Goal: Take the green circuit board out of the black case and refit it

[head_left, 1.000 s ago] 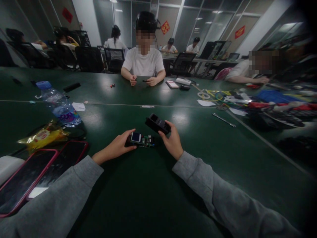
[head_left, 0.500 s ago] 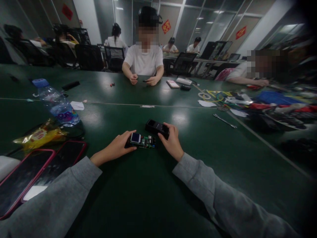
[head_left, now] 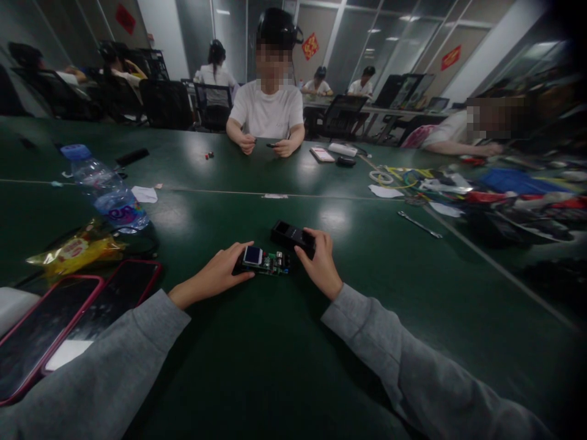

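Note:
On the green table, a green circuit board (head_left: pixel 271 264) with a small white-framed screen lies at the middle. My left hand (head_left: pixel 219 271) grips its left end between thumb and fingers. Just behind and to the right of the board is a black plastic casing (head_left: pixel 285 232) with a rectangular window, low at the tabletop. My right hand (head_left: pixel 323 260) is closed round the casing's right end, thumb on the near side and fingers over the far side. The board and the casing are apart from each other, though close. My palms hide the held ends of both.
At left stand a plastic bottle (head_left: pixel 103 189), a yellow packet (head_left: pixel 76 250) and a phone with a pink-red edge (head_left: pixel 50 324). A wrench (head_left: pixel 419 225) and tangled cables (head_left: pixel 403 177) lie at right. Across the table sits a person in a white shirt (head_left: pixel 266 113), holding small dark pieces.
The black casing has come down from a raised, tilted hold to the tabletop behind the board, with my right hand still on it. My left hand keeps the board in place.

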